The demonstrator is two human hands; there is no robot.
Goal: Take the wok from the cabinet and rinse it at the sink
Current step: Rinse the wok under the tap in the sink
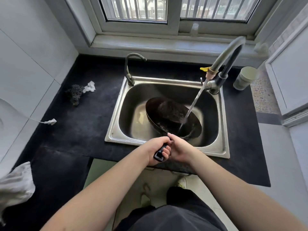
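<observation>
A black wok [170, 114] lies tilted inside the steel sink [116, 114], its bowl facing up and away from me. Water streams from the tall faucet [223, 59] into the wok's near right side. My left hand [158, 150] grips the wok's dark handle over the sink's front rim. Beside it, my right hand [180, 148] wraps the same handle closer to the bowl, with one finger stretched forward along it.
A smaller second tap [131, 69] stands at the sink's back left. On the black counter to the left lie a steel scourer [75, 95] and a white rag [90, 87]. A grey cup [245, 78] stands at the back right. A cloth [15, 184] hangs at the left edge.
</observation>
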